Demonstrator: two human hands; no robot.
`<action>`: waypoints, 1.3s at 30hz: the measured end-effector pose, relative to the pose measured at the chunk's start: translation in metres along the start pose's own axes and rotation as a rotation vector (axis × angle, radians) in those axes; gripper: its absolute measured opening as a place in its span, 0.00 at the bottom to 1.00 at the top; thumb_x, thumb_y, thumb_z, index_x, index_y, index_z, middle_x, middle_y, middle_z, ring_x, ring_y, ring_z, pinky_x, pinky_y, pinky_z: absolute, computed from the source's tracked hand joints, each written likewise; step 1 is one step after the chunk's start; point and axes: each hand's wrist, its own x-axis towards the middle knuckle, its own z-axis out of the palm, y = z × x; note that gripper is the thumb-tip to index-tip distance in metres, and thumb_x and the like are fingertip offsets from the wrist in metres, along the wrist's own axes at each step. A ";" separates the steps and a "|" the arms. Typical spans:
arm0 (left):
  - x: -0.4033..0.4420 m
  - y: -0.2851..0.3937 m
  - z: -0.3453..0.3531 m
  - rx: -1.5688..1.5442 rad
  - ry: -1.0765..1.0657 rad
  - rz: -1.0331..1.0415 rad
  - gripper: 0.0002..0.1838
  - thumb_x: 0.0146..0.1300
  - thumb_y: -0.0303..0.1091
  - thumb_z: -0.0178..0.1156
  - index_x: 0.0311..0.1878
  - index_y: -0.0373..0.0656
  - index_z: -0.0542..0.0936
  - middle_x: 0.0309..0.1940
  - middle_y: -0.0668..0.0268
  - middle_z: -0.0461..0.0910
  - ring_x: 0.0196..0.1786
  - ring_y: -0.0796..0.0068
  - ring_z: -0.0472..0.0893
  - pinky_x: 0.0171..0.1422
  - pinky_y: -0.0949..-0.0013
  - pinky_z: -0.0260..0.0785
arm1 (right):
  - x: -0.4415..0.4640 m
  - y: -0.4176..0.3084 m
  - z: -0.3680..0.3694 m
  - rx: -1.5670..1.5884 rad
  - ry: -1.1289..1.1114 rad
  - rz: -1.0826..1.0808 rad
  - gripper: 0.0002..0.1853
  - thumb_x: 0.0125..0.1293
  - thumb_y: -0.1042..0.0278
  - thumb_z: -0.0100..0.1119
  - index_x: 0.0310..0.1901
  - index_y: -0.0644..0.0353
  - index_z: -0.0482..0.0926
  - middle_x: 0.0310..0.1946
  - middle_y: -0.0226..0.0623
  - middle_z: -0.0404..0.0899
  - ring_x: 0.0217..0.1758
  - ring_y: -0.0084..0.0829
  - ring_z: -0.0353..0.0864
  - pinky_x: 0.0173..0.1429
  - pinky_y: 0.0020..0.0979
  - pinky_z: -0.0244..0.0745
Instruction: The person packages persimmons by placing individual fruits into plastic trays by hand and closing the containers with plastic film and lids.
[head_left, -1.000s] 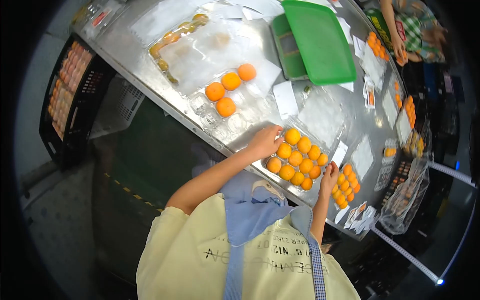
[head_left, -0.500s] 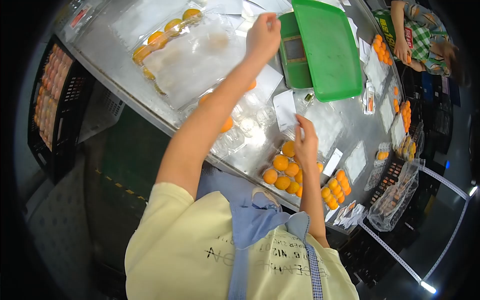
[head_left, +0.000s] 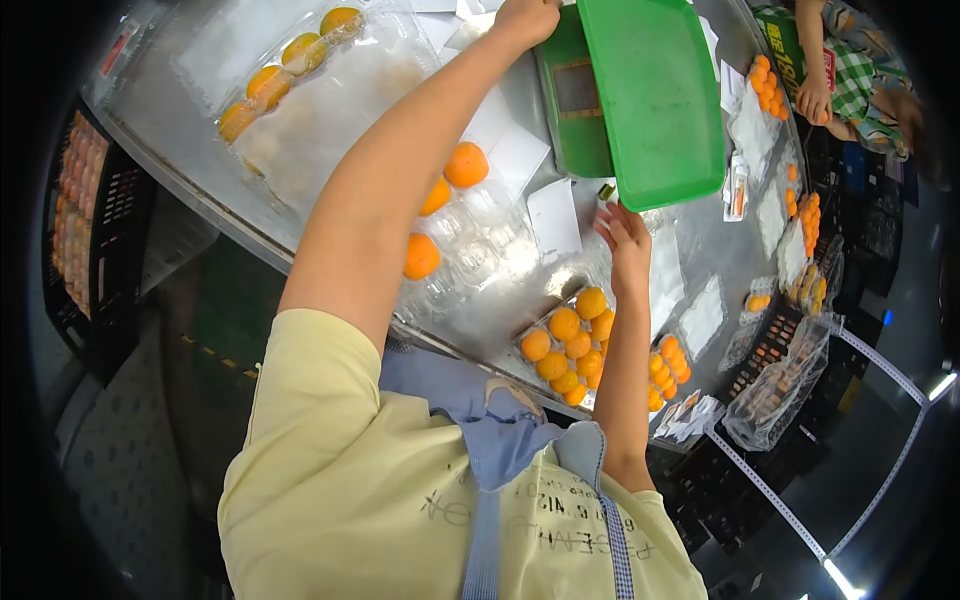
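Note:
My left hand (head_left: pixel 528 20) is at the top edge of view, by the near left rim of a green bin (head_left: pixel 585 145). Its fingers are curled, and whatever they hold, if anything, is hidden. A green tray or lid (head_left: pixel 655 100) lies tilted over the bin's right side. Just below the lid's near corner is my right hand (head_left: pixel 627 240), fingers apart, close to a small green item (head_left: pixel 607 190). I cannot tell whether the fingertips touch the lid. Under my left forearm, orange fruits (head_left: pixel 466 165) lie by a clear plastic clamshell pack (head_left: pixel 485 235).
A filled pack of oranges (head_left: pixel 577 345) sits at the table's near edge, with another (head_left: pixel 668 370) to its right. White cards (head_left: pixel 553 218) lie mid-table. A packed fruit tray (head_left: pixel 268 85) is at upper left. A co-worker's hand (head_left: pixel 814 100) is at upper right. A black crate (head_left: pixel 85 220) stands left.
My right hand has moved up from the filled orange pack to beside the green lid's corner. My left hand has shifted up to the frame's top edge. The view has shifted slightly.

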 end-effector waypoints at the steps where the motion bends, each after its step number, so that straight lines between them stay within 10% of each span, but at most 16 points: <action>1: -0.002 -0.001 0.001 -0.004 0.012 0.018 0.21 0.65 0.43 0.40 0.45 0.44 0.81 0.47 0.49 0.78 0.53 0.48 0.76 0.59 0.54 0.66 | 0.008 -0.003 0.005 0.077 -0.041 0.007 0.20 0.66 0.79 0.44 0.59 0.71 0.65 0.56 0.45 0.70 0.58 0.39 0.73 0.59 0.36 0.73; 14: -0.087 0.018 -0.002 0.040 0.082 -0.085 0.21 0.64 0.47 0.40 0.48 0.58 0.83 0.42 0.58 0.82 0.47 0.53 0.79 0.55 0.56 0.69 | 0.022 -0.009 -0.008 0.463 0.139 -0.014 0.18 0.67 0.64 0.54 0.55 0.62 0.71 0.48 0.41 0.76 0.53 0.36 0.75 0.63 0.42 0.71; 24: -0.140 0.032 0.026 -0.110 0.105 -0.110 0.20 0.66 0.43 0.42 0.49 0.49 0.81 0.42 0.53 0.81 0.47 0.51 0.79 0.54 0.56 0.69 | 0.031 0.014 -0.066 0.503 0.175 -0.011 0.17 0.65 0.63 0.56 0.52 0.61 0.74 0.48 0.39 0.78 0.51 0.33 0.77 0.60 0.38 0.72; 39: -0.160 0.034 0.039 -0.198 0.314 0.057 0.19 0.64 0.35 0.49 0.56 0.41 0.74 0.53 0.52 0.75 0.56 0.53 0.74 0.61 0.59 0.65 | 0.016 0.023 -0.089 0.452 0.158 -0.045 0.15 0.65 0.82 0.47 0.54 0.71 0.68 0.50 0.47 0.74 0.52 0.40 0.77 0.60 0.40 0.76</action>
